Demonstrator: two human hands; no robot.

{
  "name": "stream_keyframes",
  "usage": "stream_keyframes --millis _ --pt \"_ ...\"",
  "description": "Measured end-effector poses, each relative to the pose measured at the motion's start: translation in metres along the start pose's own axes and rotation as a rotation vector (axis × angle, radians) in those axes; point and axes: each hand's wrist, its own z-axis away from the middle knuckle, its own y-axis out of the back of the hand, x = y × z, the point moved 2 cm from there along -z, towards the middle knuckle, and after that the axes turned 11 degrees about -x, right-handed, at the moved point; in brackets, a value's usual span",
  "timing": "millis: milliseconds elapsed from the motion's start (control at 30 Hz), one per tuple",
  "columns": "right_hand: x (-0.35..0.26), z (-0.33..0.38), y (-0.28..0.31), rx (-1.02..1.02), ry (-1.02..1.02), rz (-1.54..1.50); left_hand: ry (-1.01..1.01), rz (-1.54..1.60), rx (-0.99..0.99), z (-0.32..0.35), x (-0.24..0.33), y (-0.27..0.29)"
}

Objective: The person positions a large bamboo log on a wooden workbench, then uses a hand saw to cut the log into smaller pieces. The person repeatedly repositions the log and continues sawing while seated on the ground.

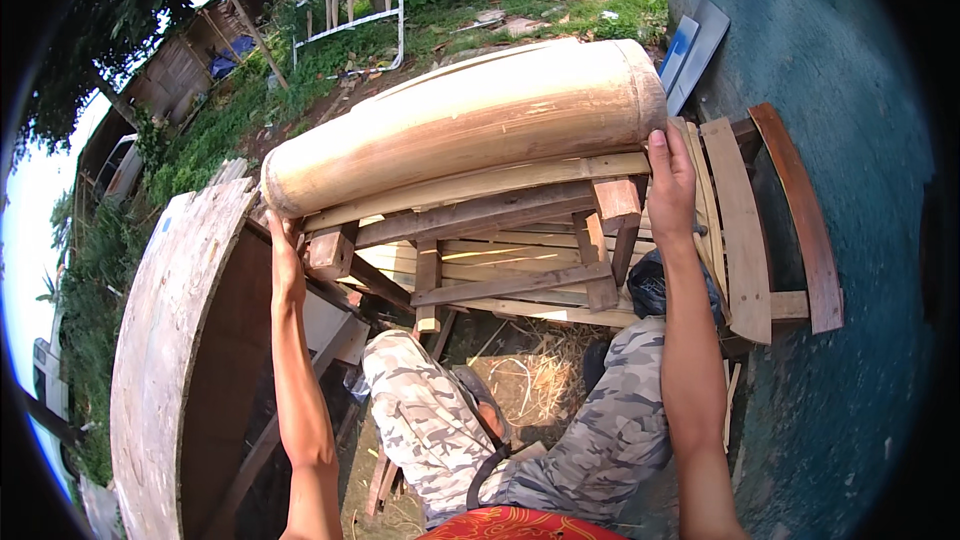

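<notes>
A thick, pale bamboo section [470,135] lies crosswise in front of me on a rough wooden stand [480,215], its right end farther off than its left. My right hand [672,180] grips the right end, thumb up against the rim and fingers curled beside it. At the lower left end, my left hand [284,245] is closed on the edge from beneath; most of its fingers are hidden behind the bamboo. Split slats or a layered edge show along the bamboo's top.
Left stands a weathered wooden board [175,330]. On the right, a slatted bamboo bench [735,230] sits against a blue-green wall [840,120]. A black plastic bag [648,285] is beside my right forearm. Shavings [535,380] litter the ground between my legs. A white metal frame [350,20] stands in grass.
</notes>
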Motion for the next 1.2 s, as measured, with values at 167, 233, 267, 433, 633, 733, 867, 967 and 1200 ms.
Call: stream_keyframes --millis 167,233,267,433,633,733,867,967,1200 --pt "0.005 0.002 0.013 0.074 -0.118 0.052 -0.025 0.011 0.085 0.005 0.001 -0.014" --pt "0.003 0.004 0.014 0.004 -0.093 0.02 -0.049 0.032 0.098 0.007 -0.001 -0.015" --pt "0.001 0.005 0.014 -0.005 -0.091 -0.008 -0.08 0.057 0.094 0.007 -0.002 -0.015" --pt "-0.012 0.013 0.017 -0.091 -0.156 -0.07 -0.151 -0.023 0.078 0.006 -0.007 -0.008" --pt "-0.019 0.015 0.015 -0.171 -0.178 0.006 -0.109 -0.036 0.065 0.002 -0.007 -0.001" --pt "-0.019 0.015 0.014 -0.177 -0.168 0.018 -0.113 -0.034 0.065 0.0 -0.006 0.0" --pt "-0.019 0.014 0.013 -0.198 -0.158 0.007 -0.136 -0.021 0.076 -0.001 -0.009 0.002" --pt "-0.019 0.014 0.014 -0.198 -0.116 0.032 -0.152 -0.072 0.077 -0.002 -0.012 0.003" --pt "-0.014 0.015 0.017 -0.215 -0.065 -0.031 -0.16 -0.045 0.105 -0.001 -0.013 0.005"
